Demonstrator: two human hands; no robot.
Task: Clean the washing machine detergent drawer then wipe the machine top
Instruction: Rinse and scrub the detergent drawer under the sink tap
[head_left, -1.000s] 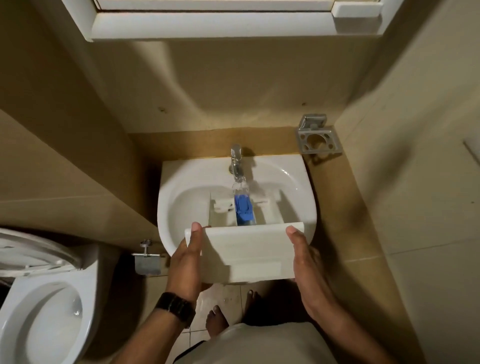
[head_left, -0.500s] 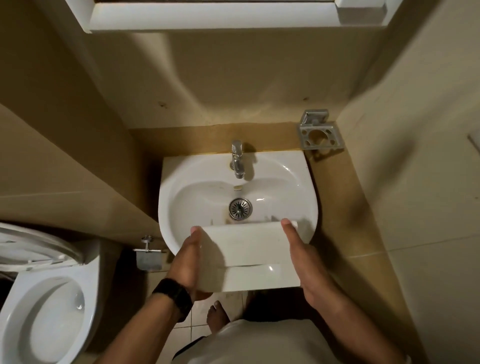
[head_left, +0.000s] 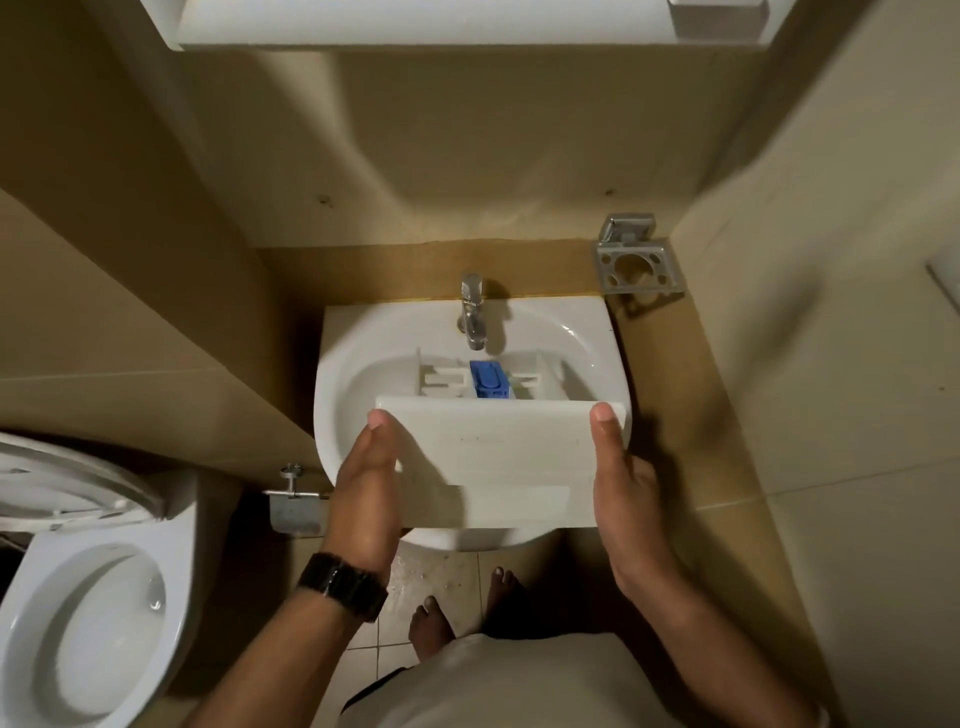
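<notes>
The white detergent drawer (head_left: 493, 457) is held over the white sink (head_left: 363, 358), its front panel toward me and its compartments reaching under the chrome tap (head_left: 472, 312). A blue insert (head_left: 488, 380) shows in its middle compartment. My left hand (head_left: 366, 493), with a black watch on the wrist, grips the drawer's left end, thumb on the top edge. At the drawer's right end my right hand (head_left: 621, 488) grips it the same way. No water stream is visible from the tap.
An open toilet (head_left: 88, 613) stands at the lower left. A metal holder (head_left: 636, 260) is fixed on the wall at the sink's right, a metal bracket (head_left: 293, 499) below its left side. Beige tiled walls close in on both sides. My bare feet stand on wet floor tiles.
Half a second ago the drawer was tipped with its compartments hidden and the drain showing. Now it is tilted back level, with the compartments and the blue insert in sight again.
</notes>
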